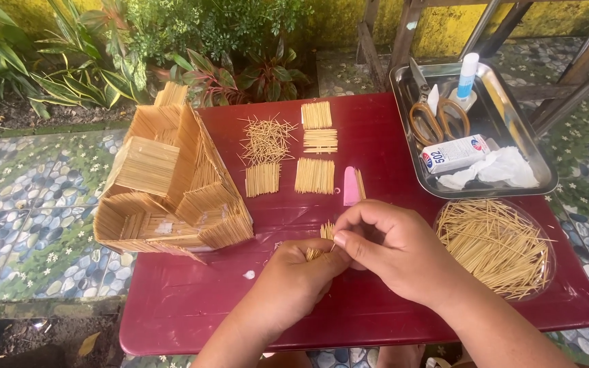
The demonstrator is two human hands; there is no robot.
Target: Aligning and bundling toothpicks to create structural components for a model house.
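Left hand: curled shut around a small bundle of toothpicks, thin pale sticks whose tips poke out above the knuckles and beside the thumb.
Right hand: fingers bent inward, thumb and forefinger pinching at the same bundle, pressed up against the left hand.
Where the bundle is: low over the front middle of the desk, between the two hands.
Desk: glossy dark red top with rounded corners, standing on pebble-patterned paving.
Toothpick house: at the desk's left edge, walls and pitched roof made of tightly packed sticks, straw-coloured and ribbed.
Flat panels: several neat rectangles of glued sticks behind the hands, near a loose tangled heap.
Pink piece: small, smooth, rounded at the top, just beside one panel.
Clear dish: round, see-through, at the right, filled with loose toothpicks lying crisscross.
Metal tray: shiny, rectangular, at the far right corner; inside are orange-handled scissors, a white glue bottle with a blue cap, a small white box and crumpled white tissue.
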